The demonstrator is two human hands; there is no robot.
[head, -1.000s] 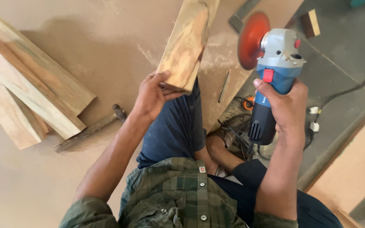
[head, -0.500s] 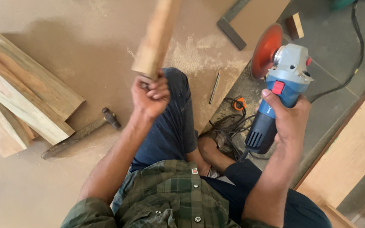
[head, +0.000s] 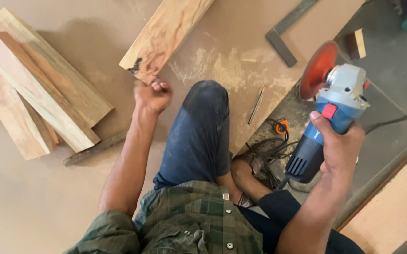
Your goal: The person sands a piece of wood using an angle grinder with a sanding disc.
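Note:
My left hand (head: 150, 96) grips the near end of a long wooden plank (head: 165, 35) that angles away to the upper right over the brown board floor (head: 34, 197). My right hand (head: 337, 146) holds a blue and grey angle grinder (head: 328, 110) by its body, lifted off the floor, its orange-red sanding disc (head: 318, 70) facing left. My bent knee in dark blue trousers (head: 203, 127) lies between the two hands.
A stack of wooden planks (head: 34, 94) lies at the left, with a hammer handle (head: 93, 150) poking out beneath it. A pencil (head: 256, 104), a metal try square (head: 285, 35), sawdust (head: 222, 70), a small wood block (head: 355, 44) and tangled cables (head: 271, 143) lie ahead.
My left hand has swung the plank from raised over my knee down and left toward the floor. The grinder has stayed lifted in my right hand, shifting slightly right in view.

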